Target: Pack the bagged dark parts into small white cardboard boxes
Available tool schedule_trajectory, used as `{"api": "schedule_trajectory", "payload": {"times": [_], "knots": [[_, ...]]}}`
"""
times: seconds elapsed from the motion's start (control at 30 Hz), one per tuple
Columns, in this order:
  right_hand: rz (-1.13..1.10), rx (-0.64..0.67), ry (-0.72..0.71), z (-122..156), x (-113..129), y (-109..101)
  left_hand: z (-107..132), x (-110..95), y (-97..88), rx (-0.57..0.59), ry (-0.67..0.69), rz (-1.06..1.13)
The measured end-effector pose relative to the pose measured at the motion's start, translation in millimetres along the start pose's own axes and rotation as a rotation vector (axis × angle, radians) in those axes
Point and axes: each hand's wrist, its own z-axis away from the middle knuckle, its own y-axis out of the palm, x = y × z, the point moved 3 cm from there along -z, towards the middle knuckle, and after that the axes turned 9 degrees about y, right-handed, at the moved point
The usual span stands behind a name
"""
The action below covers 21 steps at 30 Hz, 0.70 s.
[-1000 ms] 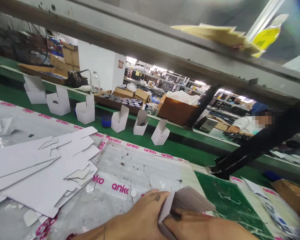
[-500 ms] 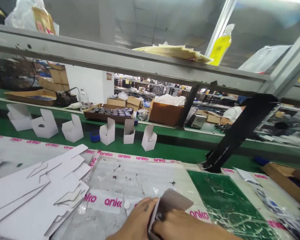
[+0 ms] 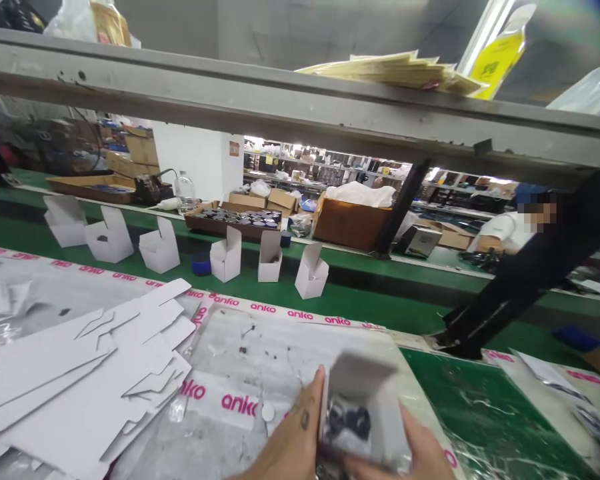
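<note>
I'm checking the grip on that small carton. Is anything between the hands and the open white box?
Nothing visible. The left hand and right hand press directly on the sides of the open white box, its dark contents showing, above the anko-printed plastic sheet.

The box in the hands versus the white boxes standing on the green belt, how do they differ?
The box in the hands is held between the left hand and right hand; the boxes on the belt stand free, untouched. The held box shows something dark inside; what the belt boxes hold cannot be seen. The held box is blurred; the belt boxes are sharper. All are white cardboard with the top flap open.
</note>
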Motion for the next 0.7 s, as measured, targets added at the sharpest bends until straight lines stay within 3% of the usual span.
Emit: {"api": "schedule_trajectory", "payload": {"times": [0.07, 0.17, 0.23, 0.3, 0.37, 0.43, 0.57, 0.7], "knots": [[0.067, -0.098, 0.122, -58.8, -3.0, 0.1, 2.1, 6.5, 5.0, -0.061, -0.046, -0.015], [0.135, -0.217, 0.162, -157.6, -12.8, -0.1, 3.7, 8.1, 14.3, -0.098, -0.031, -0.085], [0.166, -0.142, 0.151, -208.2, -26.3, 11.7, 4.2, 10.9, 21.7, -0.113, -0.036, -0.117], [0.190, -0.078, 0.146, -235.6, -41.4, 27.4, 4.4, 16.8, 26.7, -0.129, -0.117, -0.081], [0.222, -0.057, 0.152, -243.3, -53.0, 39.9, 3.2, 20.2, 27.7, -0.094, -0.174, -0.073], [0.274, -0.058, 0.164, -239.9, -59.4, 45.4, -0.5, 17.2, 24.5, -0.017, -0.135, -0.113], [0.424, -0.093, 0.174, -220.9, -60.4, 37.8, -13.9, 0.2, 17.3, 0.125, 0.008, -0.212], [0.551, -0.152, 0.126, -186.8, -51.0, 30.5, -18.2, -8.7, 7.3, 0.133, -0.081, -0.272]]}}
